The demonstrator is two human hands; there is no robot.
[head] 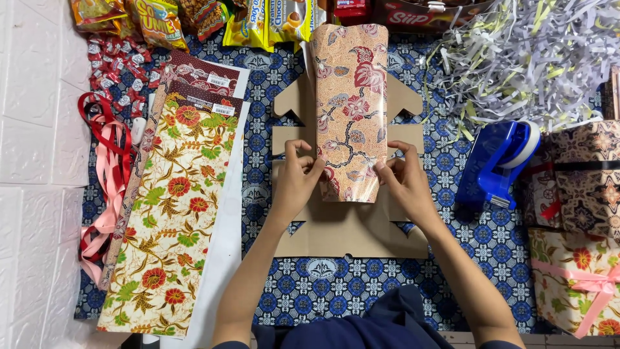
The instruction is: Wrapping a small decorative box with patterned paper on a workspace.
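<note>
- Wrapping paper [352, 110], curved over into a standing arch, sits directly between the two sets of fingers; its long axis runs away from the person, toward the snack packets [258, 22].
- Left hand [296, 181] pinches the paper's left lower edge; fingers narrow, closed on it.
- Right hand [405, 181] pinches the right lower edge likewise. Both hands equally near.
- Paper: glossy, peach ground, red and grey flowers, dark branching stems.
- Under the fingers: flat brown cardboard cutout [349, 232], notched sides, on blue patterned cloth [452, 271].
- Right of the right fingers, apart: blue tape dispenser [497, 161]. Left of the left fingers: stacked floral sheets [174, 213].
</note>
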